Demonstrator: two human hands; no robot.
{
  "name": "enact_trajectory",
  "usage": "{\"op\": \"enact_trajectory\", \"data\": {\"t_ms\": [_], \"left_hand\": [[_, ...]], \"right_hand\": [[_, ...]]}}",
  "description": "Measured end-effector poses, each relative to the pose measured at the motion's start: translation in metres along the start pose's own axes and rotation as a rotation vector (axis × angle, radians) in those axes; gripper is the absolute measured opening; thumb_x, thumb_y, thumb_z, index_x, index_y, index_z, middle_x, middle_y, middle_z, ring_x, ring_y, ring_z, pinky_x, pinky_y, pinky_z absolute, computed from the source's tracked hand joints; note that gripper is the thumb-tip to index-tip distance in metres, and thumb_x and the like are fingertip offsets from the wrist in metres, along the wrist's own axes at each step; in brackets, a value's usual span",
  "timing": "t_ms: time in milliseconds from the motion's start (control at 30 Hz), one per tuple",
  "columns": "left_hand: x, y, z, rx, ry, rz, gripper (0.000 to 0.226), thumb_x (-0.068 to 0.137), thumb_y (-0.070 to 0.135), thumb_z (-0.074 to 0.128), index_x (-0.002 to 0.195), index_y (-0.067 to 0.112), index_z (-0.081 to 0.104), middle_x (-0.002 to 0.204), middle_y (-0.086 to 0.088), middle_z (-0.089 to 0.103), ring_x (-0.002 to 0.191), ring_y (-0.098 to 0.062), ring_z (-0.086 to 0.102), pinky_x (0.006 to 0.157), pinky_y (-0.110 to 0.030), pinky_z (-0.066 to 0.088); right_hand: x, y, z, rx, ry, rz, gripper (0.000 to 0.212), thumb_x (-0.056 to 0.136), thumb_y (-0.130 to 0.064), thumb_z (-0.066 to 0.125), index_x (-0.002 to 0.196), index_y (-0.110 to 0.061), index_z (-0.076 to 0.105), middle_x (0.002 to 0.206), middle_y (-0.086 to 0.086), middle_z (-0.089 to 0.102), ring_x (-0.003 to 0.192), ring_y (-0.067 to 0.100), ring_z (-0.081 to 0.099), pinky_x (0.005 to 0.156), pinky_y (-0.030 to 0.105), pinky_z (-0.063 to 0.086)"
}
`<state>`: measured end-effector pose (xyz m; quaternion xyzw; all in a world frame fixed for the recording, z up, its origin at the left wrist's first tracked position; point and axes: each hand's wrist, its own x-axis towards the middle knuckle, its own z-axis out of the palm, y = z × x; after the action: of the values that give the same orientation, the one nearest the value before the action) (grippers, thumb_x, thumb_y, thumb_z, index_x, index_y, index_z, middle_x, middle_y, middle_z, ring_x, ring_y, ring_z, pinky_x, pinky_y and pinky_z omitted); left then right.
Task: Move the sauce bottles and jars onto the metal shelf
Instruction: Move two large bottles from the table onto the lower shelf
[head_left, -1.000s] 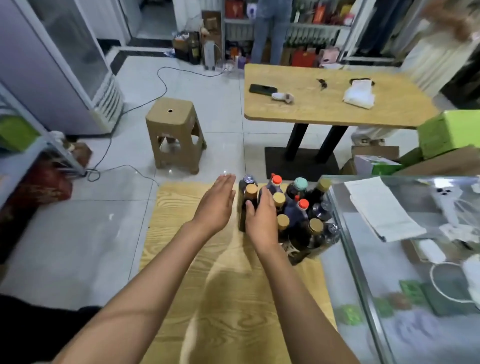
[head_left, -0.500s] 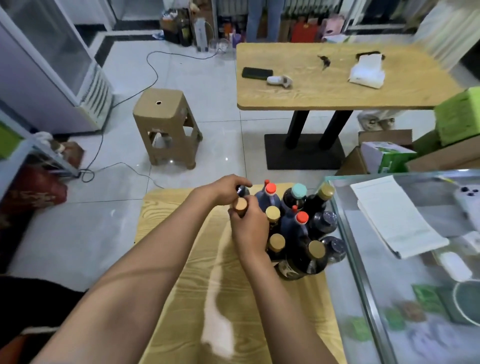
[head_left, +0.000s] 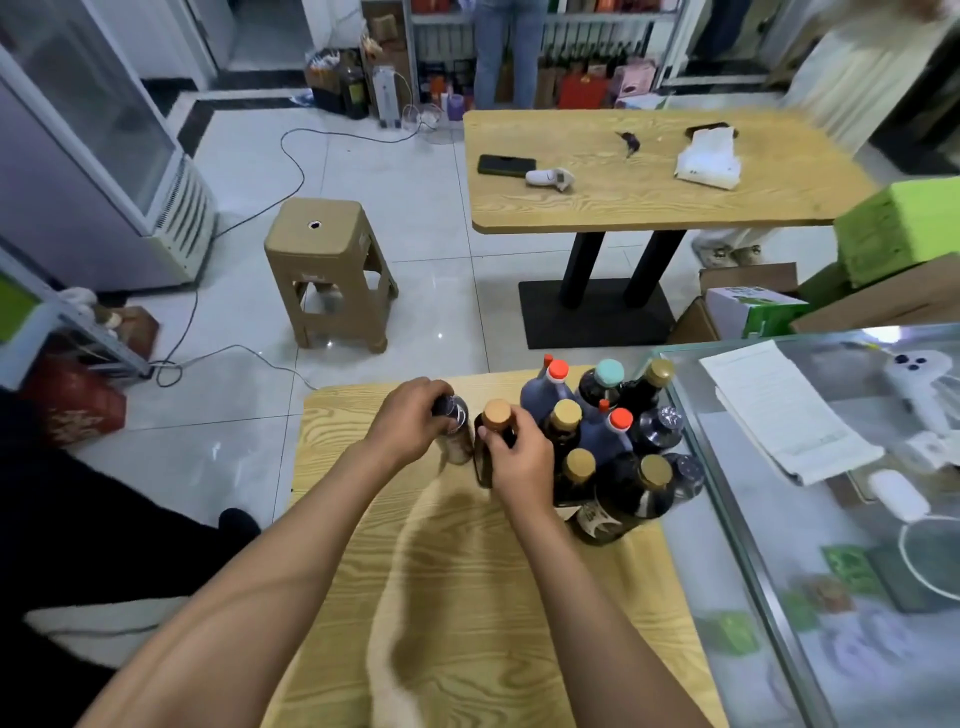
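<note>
Tabletop: your wooden tabletop (head_left: 467, 597) carries everything you are working on; take its bottle cluster (head_left: 608, 441) as the landmark.
Right hand: your right hand (head_left: 519, 457) sits at the cluster's left edge, fingers curled round the neck of a dark bottle with a tan cap (head_left: 491, 436), pinching it just under the cap.
Left hand: your left hand (head_left: 410, 421), left of the cluster, wraps over the top of a small dark-lidded jar (head_left: 453, 426) standing just beside the tan-capped bottle.
Cluster: dark bottles stand packed together, touching, with gold, red and teal caps; a large labelled bottle (head_left: 618, 499) is nearest you.
Glass counter: right of the cluster, a glass counter (head_left: 779, 519) butts against the tabletop.
Stool: beyond the cluster to the left, a tan plastic stool (head_left: 327, 270) stands on the tiled floor.
Far table: beyond the cluster, a second wooden table (head_left: 649, 197) carries a phone (head_left: 506, 165).
</note>
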<state>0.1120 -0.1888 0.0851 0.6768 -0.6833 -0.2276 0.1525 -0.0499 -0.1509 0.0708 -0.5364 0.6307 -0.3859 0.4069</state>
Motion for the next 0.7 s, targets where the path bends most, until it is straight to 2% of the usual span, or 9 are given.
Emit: {"op": "enact_trajectory", "data": {"t_ms": [67, 133, 200, 267, 367, 467, 600, 700], "left_hand": [[-0.023, -0.006, -0.015, -0.031, 0.017, 0.043, 0.031, 0.079, 0.027, 0.075, 0.106, 0.016, 0.066, 0.094, -0.002, 0.061, 0.089, -0.021, 0.055, 0.076, -0.035, 0.043], [-0.049, -0.011, -0.033, -0.097, 0.049, 0.088, 0.03, 0.08, 0.029, 0.075, 0.106, 0.017, 0.067, 0.094, 0.0, 0.062, 0.088, -0.019, 0.055, 0.076, -0.034, 0.042], [-0.073, -0.014, -0.045, -0.21, 0.049, 0.117, 0.027, 0.081, 0.025, 0.075, 0.104, 0.015, 0.067, 0.093, -0.002, 0.06, 0.087, -0.019, 0.055, 0.074, -0.032, 0.04], [-0.096, -0.015, -0.055, -0.316, 0.021, 0.156, 0.024, 0.081, 0.021, 0.075, 0.104, 0.015, 0.068, 0.093, -0.002, 0.059, 0.088, -0.019, 0.056, 0.077, -0.032, 0.043], [-0.124, -0.013, -0.064, -0.398, -0.004, 0.236, 0.028, 0.08, 0.02, 0.077, 0.107, 0.016, 0.069, 0.096, 0.0, 0.061, 0.093, -0.015, 0.059, 0.087, -0.036, 0.048], [-0.148, -0.003, -0.071, -0.509, -0.028, 0.296, 0.031, 0.078, 0.019, 0.078, 0.108, 0.017, 0.068, 0.101, 0.004, 0.062, 0.1, -0.014, 0.06, 0.094, -0.038, 0.05], [-0.178, 0.026, -0.077, -0.699, -0.104, 0.353, 0.029, 0.077, 0.025, 0.076, 0.099, 0.04, 0.066, 0.107, 0.006, 0.067, 0.103, -0.013, 0.064, 0.096, -0.042, 0.051], [-0.203, 0.063, -0.078, -0.793, -0.182, 0.427, 0.031, 0.084, 0.017, 0.073, 0.106, 0.036, 0.062, 0.11, 0.007, 0.068, 0.105, -0.009, 0.064, 0.094, -0.036, 0.052]], "right_hand": [[-0.012, 0.004, 0.005, 0.029, 0.017, 0.053, 0.029, 0.082, -0.03, 0.072, 0.104, -0.036, 0.055, 0.105, -0.006, 0.069, 0.102, 0.011, 0.063, 0.091, 0.033, 0.051], [-0.033, 0.0, 0.01, 0.095, 0.057, 0.108, 0.038, 0.078, -0.037, 0.072, 0.107, -0.04, 0.048, 0.114, -0.003, 0.067, 0.11, 0.01, 0.062, 0.099, 0.038, 0.049], [-0.059, -0.019, 0.013, 0.235, 0.086, 0.135, 0.039, 0.085, -0.02, 0.072, 0.114, -0.03, 0.047, 0.112, -0.004, 0.067, 0.109, 0.007, 0.062, 0.102, 0.033, 0.047], [-0.086, -0.037, 0.017, 0.358, 0.139, 0.122, 0.035, 0.089, -0.003, 0.067, 0.114, -0.019, 0.049, 0.109, -0.005, 0.067, 0.106, 0.006, 0.064, 0.1, 0.027, 0.048], [-0.123, -0.058, 0.021, 0.396, 0.246, 0.043, 0.034, 0.09, 0.002, 0.064, 0.117, -0.014, 0.052, 0.113, 0.002, 0.067, 0.106, 0.007, 0.064, 0.096, 0.022, 0.048], [-0.161, -0.073, 0.014, 0.4, 0.371, -0.041, 0.032, 0.092, 0.002, 0.062, 0.119, -0.014, 0.055, 0.113, 0.0, 0.067, 0.105, 0.002, 0.064, 0.094, 0.018, 0.048], [-0.206, -0.086, -0.014, 0.386, 0.525, -0.102, 0.03, 0.095, -0.004, 0.06, 0.122, -0.016, 0.058, 0.12, 0.007, 0.067, 0.113, 0.016, 0.064, 0.097, 0.024, 0.05], [-0.241, -0.093, -0.048, 0.37, 0.61, -0.11, 0.031, 0.096, -0.007, 0.06, 0.127, -0.007, 0.059, 0.12, 0.008, 0.068, 0.109, 0.013, 0.064, 0.088, 0.016, 0.05]]}}
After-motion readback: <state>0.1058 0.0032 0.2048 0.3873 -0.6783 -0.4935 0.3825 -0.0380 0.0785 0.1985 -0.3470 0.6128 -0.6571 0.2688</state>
